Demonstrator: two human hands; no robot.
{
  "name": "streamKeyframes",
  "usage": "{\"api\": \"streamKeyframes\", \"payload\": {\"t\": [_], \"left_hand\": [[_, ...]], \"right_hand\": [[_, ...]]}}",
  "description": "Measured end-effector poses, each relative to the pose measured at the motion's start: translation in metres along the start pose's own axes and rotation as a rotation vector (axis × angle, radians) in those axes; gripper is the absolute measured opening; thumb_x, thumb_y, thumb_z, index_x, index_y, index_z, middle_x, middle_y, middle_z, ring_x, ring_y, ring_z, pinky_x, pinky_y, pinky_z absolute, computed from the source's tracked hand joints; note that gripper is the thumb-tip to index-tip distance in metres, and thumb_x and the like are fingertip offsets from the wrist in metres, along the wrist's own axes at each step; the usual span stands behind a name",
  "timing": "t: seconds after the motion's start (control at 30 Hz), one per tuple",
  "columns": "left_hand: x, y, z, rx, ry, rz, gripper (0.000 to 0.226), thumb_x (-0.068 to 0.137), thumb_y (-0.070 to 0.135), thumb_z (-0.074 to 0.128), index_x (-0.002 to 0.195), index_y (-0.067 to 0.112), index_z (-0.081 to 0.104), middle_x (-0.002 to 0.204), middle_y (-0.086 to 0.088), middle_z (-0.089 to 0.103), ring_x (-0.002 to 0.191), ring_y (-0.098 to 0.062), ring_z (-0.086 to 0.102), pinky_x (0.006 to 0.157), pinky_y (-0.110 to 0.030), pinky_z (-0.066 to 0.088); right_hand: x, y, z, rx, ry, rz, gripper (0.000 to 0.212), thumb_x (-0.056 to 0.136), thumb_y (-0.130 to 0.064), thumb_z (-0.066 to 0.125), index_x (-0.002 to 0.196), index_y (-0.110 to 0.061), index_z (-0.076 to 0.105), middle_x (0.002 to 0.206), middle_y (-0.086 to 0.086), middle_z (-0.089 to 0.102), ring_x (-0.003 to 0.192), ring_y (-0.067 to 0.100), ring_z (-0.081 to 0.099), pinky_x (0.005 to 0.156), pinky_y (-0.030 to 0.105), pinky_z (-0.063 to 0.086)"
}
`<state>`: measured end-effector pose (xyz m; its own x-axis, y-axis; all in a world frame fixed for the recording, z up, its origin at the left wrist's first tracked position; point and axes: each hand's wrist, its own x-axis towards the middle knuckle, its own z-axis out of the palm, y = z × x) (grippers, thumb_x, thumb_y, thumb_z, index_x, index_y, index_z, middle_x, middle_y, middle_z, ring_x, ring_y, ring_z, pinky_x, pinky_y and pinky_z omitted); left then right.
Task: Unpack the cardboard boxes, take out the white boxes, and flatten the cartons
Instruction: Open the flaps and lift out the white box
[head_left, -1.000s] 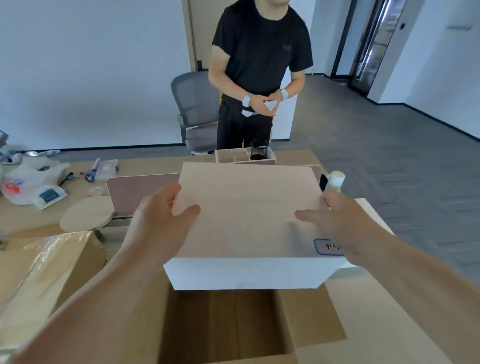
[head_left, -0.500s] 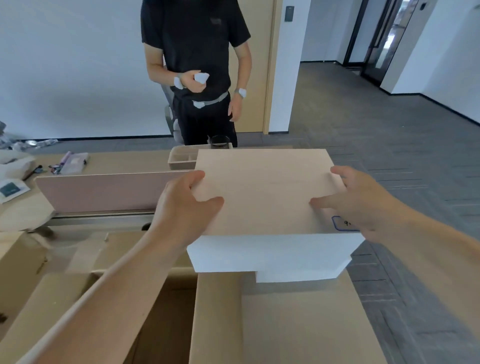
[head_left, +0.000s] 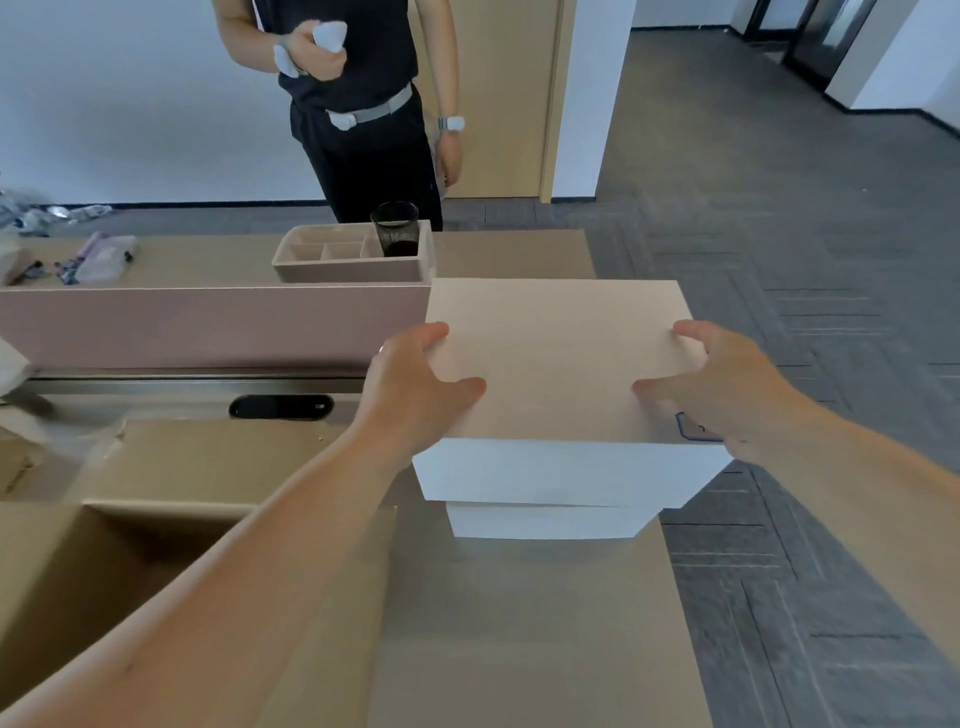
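I hold a white box with a pale tan top between both hands. My left hand grips its left edge, thumb lying on the top. My right hand grips the right edge, thumb on top, next to a blue-outlined label. The box sits just over a second white box on the table's right end; I cannot tell if they touch. The open cardboard carton is at the lower left, its inside dark, flaps spread.
A pink divider panel runs across the desk. Behind it stand a pink organiser tray and a black mesh cup. A person in black stands beyond the desk. Grey carpet lies to the right.
Both hands have carried the white box from above the open carton to the right, down over the second white box. The view has turned right and down.
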<state>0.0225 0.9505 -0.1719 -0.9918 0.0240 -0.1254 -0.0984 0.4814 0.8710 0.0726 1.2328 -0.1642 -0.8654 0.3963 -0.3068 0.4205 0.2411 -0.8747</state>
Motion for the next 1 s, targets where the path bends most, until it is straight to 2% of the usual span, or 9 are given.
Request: {"api": "streamKeyframes", "payload": {"t": [0.13,0.27,0.37,0.43,0.5,0.57,0.67,0.9,1.0], "left_hand": [[0.015,-0.027,0.028,0.048,-0.023,-0.025,0.079,0.078,0.024,0.085,0.15,0.025,0.052,0.14,0.007,0.056,0.126,-0.016,0.058,0.106,-0.041,0.052],[0.021,-0.05,0.047,0.059,-0.02,-0.034,0.076,0.081,0.028,0.083,0.149,0.032,0.05,0.144,0.015,0.051,0.132,-0.012,0.052,0.111,-0.041,0.047],[0.026,-0.056,0.051,0.05,-0.005,-0.027,0.072,0.084,0.03,0.081,0.149,0.036,0.05,0.146,0.02,0.049,0.134,-0.009,0.051,0.113,-0.04,0.045],[0.031,-0.056,0.052,0.057,-0.017,-0.025,0.071,0.086,0.032,0.079,0.15,0.037,0.048,0.15,0.018,0.046,0.138,-0.009,0.047,0.115,-0.04,0.043],[0.034,-0.055,0.054,0.064,-0.022,-0.021,0.071,0.089,0.033,0.076,0.153,0.038,0.046,0.155,0.017,0.042,0.143,-0.011,0.042,0.117,-0.042,0.04],[0.034,-0.057,0.057,0.078,-0.02,-0.019,0.07,0.091,0.036,0.074,0.154,0.039,0.043,0.16,0.017,0.036,0.147,-0.012,0.035,0.119,-0.043,0.037],[0.03,-0.061,0.061,0.067,-0.002,-0.044,0.071,0.092,0.036,0.072,0.155,0.04,0.041,0.16,0.019,0.033,0.147,-0.015,0.034,0.118,-0.046,0.038],[0.025,-0.069,0.064,0.013,0.027,-0.062,0.072,0.091,0.033,0.073,0.155,0.042,0.042,0.159,0.022,0.031,0.148,-0.013,0.031,0.119,-0.045,0.037],[0.027,-0.072,0.067,0.019,0.049,-0.039,0.07,0.092,0.035,0.072,0.155,0.042,0.041,0.16,0.022,0.03,0.147,-0.009,0.027,0.114,-0.034,0.035]], "right_hand": [[0.023,0.034,0.013,-0.075,0.014,0.03,0.091,0.08,-0.01,0.086,0.157,-0.026,0.039,0.123,-0.007,0.054,0.089,0.013,0.055,0.051,0.023,0.049],[0.041,0.058,0.02,-0.126,0.056,0.022,0.089,0.082,-0.013,0.083,0.157,-0.032,0.039,0.128,-0.01,0.044,0.081,0.005,0.05,0.043,0.027,0.055],[0.046,0.065,0.021,-0.173,0.047,-0.006,0.09,0.082,-0.02,0.084,0.158,-0.034,0.036,0.14,-0.009,0.044,0.089,0.009,0.056,0.041,0.023,0.053],[0.045,0.066,0.022,-0.203,0.051,-0.009,0.093,0.083,-0.027,0.084,0.16,-0.036,0.032,0.152,-0.009,0.039,0.116,0.026,0.059,0.059,0.035,0.061],[0.043,0.065,0.024,-0.201,0.05,0.006,0.095,0.084,-0.029,0.083,0.161,-0.037,0.029,0.158,-0.009,0.035,0.135,0.032,0.047,0.076,0.045,0.063],[0.045,0.065,0.024,-0.202,0.035,0.009,0.096,0.084,-0.031,0.083,0.162,-0.037,0.027,0.158,-0.009,0.035,0.138,0.034,0.044,0.082,0.05,0.061],[0.044,0.069,0.023,-0.24,0.016,0.011,0.095,0.085,-0.037,0.081,0.162,-0.039,0.025,0.16,-0.011,0.033,0.142,0.038,0.041,0.106,0.063,0.048],[0.04,0.073,0.025,-0.328,-0.003,0.011,0.092,0.087,-0.041,0.078,0.162,-0.043,0.023,0.167,-0.014,0.019,0.152,0.03,0.022,0.11,0.061,0.043],[0.042,0.071,0.027,-0.373,-0.002,0.006,0.092,0.089,-0.045,0.075,0.163,-0.041,0.02,0.17,-0.01,0.014,0.156,0.031,0.014,0.12,0.059,0.031]]}}
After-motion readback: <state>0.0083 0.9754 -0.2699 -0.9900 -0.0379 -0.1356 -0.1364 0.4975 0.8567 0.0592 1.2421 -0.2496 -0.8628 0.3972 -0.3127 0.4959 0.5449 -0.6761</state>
